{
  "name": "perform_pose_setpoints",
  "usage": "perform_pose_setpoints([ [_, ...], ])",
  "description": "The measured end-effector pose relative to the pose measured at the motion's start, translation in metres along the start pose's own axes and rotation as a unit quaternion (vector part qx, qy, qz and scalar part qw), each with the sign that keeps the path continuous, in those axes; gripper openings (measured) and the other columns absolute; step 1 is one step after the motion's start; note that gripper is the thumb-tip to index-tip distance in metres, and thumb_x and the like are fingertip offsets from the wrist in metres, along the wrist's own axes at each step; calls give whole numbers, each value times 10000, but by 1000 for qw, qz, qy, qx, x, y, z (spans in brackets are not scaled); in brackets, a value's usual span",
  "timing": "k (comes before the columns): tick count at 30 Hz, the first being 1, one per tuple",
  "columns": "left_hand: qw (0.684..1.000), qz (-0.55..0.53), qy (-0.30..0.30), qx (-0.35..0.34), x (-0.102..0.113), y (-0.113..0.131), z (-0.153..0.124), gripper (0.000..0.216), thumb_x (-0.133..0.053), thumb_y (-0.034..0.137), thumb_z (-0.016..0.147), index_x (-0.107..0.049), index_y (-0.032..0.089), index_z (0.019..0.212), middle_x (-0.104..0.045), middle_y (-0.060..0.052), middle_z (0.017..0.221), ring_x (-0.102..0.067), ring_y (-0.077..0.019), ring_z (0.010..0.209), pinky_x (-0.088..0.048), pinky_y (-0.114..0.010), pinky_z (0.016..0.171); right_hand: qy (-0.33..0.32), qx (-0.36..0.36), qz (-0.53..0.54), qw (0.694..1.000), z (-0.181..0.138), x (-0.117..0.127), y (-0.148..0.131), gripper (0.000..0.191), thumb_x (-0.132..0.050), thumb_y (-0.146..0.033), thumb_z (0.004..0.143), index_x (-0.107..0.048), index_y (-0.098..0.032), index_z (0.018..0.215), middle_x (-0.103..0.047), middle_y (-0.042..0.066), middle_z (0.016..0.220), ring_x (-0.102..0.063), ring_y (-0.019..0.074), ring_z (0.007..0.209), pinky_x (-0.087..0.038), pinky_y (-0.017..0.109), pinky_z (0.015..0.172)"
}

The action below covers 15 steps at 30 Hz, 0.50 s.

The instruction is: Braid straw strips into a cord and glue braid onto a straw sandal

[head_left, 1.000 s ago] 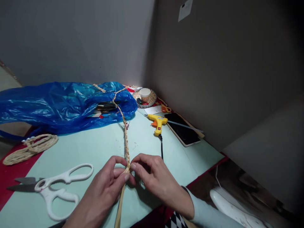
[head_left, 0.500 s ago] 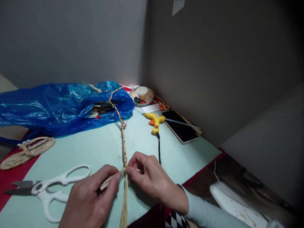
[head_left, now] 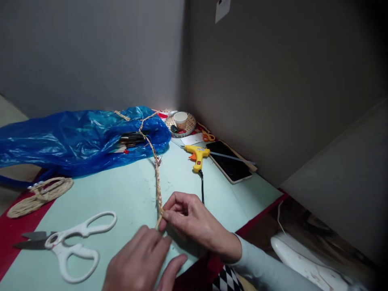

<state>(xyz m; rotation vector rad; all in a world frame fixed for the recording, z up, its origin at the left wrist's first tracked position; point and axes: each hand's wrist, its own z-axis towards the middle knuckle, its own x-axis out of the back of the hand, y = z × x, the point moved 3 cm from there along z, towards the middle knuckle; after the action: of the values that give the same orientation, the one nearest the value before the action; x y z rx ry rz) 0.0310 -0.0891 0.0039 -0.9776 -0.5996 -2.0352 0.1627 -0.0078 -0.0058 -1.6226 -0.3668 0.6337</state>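
Observation:
A long braided straw cord (head_left: pixel 157 173) runs across the pale green table (head_left: pixel 127 194) from the blue plastic bag (head_left: pixel 75 137) towards me. My right hand (head_left: pixel 194 222) pinches the near end of the braid between thumb and fingers. My left hand (head_left: pixel 142 262) sits just below it, fingers curled over the loose straw strands, which it hides. White-handled scissors (head_left: pixel 69 244) lie on the table to the left of my hands.
A yellow glue gun (head_left: pixel 197 154) with a black cable lies beyond my right hand, next to a dark tablet (head_left: pixel 230 165). A small woven tray with a paper cup (head_left: pixel 181 120) stands at the back. A coiled straw piece (head_left: pixel 39 196) rests at the left on red cloth.
My left hand has let its strand swing down and moved right and lower, under my right hand. My right hand keeps its pinch on the braid end.

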Motion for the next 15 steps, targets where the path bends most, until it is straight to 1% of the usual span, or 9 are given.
perform_pose_setpoints([
  [2, 975, -125, -22, 181, 8, -15, 7, 121, -529, 293, 924, -624, 223, 900, -643, -27, 783, -606, -206, 740, -449, -323, 689, -4, 2, 2, 1000, 0, 1, 0, 141, -612, -273, 863, -561, -145, 837, -699, 56, 731, -493, 85, 541, -368, 207, 551],
  [3, 940, -184, -42, 283, 9, -24, 10, 149, -535, 357, 917, -616, 233, 897, -647, -28, 831, -609, -215, 797, -449, -329, 729, -8, 5, 7, 1000, 1, 1, 0, 158, -621, -289, 860, -559, -145, 841, -700, 56, 725, -498, 89, 545, -363, 209, 552],
  [5, 824, -344, -102, 438, 3, -36, 16, 228, -566, 434, 888, -611, 238, 996, -671, -33, 933, -620, -226, 922, -458, -325, 809, -23, 12, 25, 999, 1, 0, 1, 195, -643, -322, 849, -550, -151, 861, -696, 50, 705, -546, 111, 580, -383, 223, 582],
  [6, 760, -433, -137, 465, -2, -38, 20, 233, -584, 421, 878, -608, 231, 1011, -671, -25, 897, -628, -211, 899, -465, -313, 808, -28, 14, 29, 999, 2, 0, 2, 205, -646, -331, 846, -546, -153, 871, -692, 44, 693, -568, 122, 600, -394, 230, 602],
  [8, 640, -572, -179, 481, -13, -39, 27, 204, -622, 382, 852, -606, 197, 937, -614, 14, 724, -565, -124, 603, -447, -243, 605, -25, 13, 9, 1000, 1, 1, 4, 190, -633, -320, 854, -548, -154, 889, -688, 35, 688, -575, 124, 610, -396, 230, 613],
  [9, 605, -609, -184, 480, -18, -40, 29, 191, -641, 362, 838, -601, 181, 882, -573, 36, 663, -465, -74, 487, -374, -200, 503, -20, 10, -12, 1000, 1, 2, 5, 172, -620, -307, 861, -552, -152, 893, -690, 35, 696, -566, 119, 603, -389, 223, 602],
  [10, 591, -622, -183, 479, -23, -41, 29, 195, -655, 352, 827, -592, 167, 831, -554, 45, 634, -366, -39, 421, -280, -175, 436, -13, 5, -35, 999, 0, 3, 6, 154, -604, -297, 869, -558, -151, 892, -694, 37, 703, -560, 115, 599, -385, 216, 590],
  [11, 596, -618, -180, 479, -28, -42, 27, 211, -662, 353, 821, -586, 158, 794, -554, 46, 618, -301, -18, 389, -202, -169, 404, -7, 0, -61, 998, -2, 4, 6, 142, -589, -290, 878, -563, -151, 890, -699, 40, 711, -561, 114, 599, -386, 210, 582],
  [15, 657, -561, -181, 470, -45, -47, 11, 307, -641, 448, 828, -588, 162, 729, -483, 77, 485, -229, -22, 328, -119, -192, 358, 24, -4, -184, 983, -9, 4, 1, 154, -535, -296, 911, -593, -160, 868, -710, 38, 707, -578, 119, 604, -415, 200, 574],
])
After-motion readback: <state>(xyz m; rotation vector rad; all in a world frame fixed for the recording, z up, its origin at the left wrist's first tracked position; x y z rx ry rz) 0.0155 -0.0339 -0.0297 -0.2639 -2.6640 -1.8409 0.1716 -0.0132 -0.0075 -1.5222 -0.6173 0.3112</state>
